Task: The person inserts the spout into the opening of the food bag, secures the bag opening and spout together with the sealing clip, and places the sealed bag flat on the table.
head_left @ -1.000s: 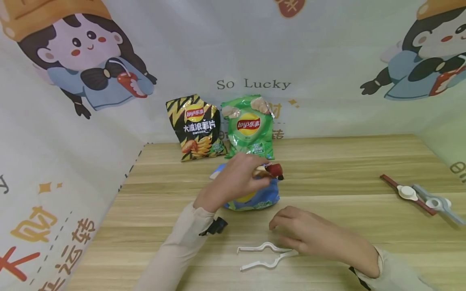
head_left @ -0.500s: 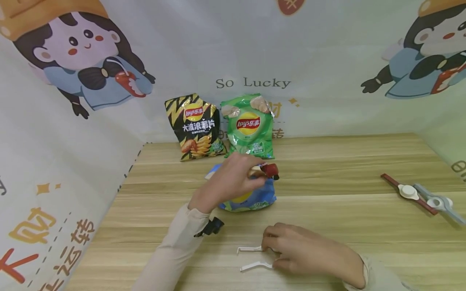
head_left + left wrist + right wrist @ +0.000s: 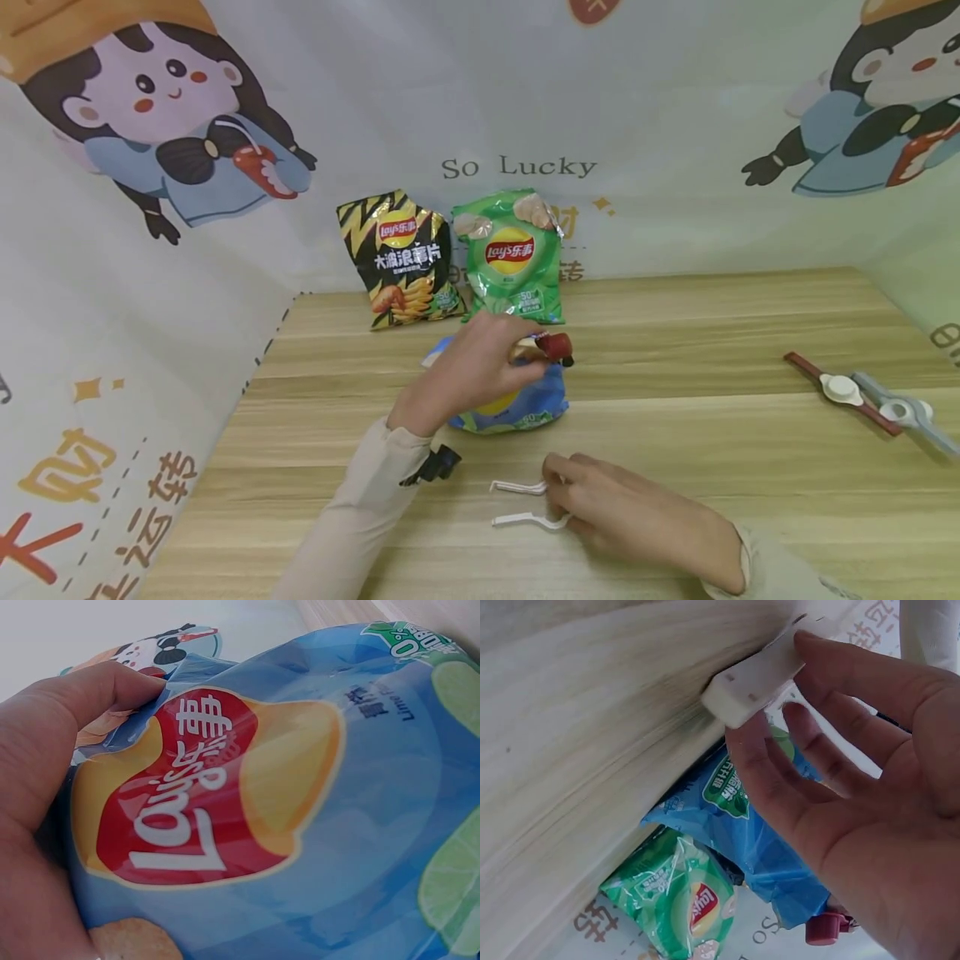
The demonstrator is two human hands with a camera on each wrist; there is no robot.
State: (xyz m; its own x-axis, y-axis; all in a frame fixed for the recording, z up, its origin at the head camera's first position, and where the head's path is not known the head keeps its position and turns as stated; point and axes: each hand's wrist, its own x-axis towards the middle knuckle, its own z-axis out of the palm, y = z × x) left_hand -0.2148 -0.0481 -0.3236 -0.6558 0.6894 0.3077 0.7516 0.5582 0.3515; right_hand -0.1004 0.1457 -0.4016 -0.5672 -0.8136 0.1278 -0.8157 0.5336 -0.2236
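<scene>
My left hand grips the gathered top of a blue Lay's chip bag in the middle of the table. A dark red cap-like piece sticks out past its fingers at the top of the bag. In the left wrist view, thumb and forefinger pinch the blue film beside the red logo. Nearer the front, my right hand holds a white bag clip between thumb and fingers. The clip's two arms point left and stand apart; its hinged end is hidden by the hand.
A black-and-yellow chip bag and a green chip bag lean upright against the back cloth. On the right lie a dark red clip and a grey clip, crossing each other. Printed cloth walls bound the wooden table.
My right hand has come down to the white clip, taken hold of it and moved it slightly toward the blue bag. My left hand keeps its grip, shifted slightly left.
</scene>
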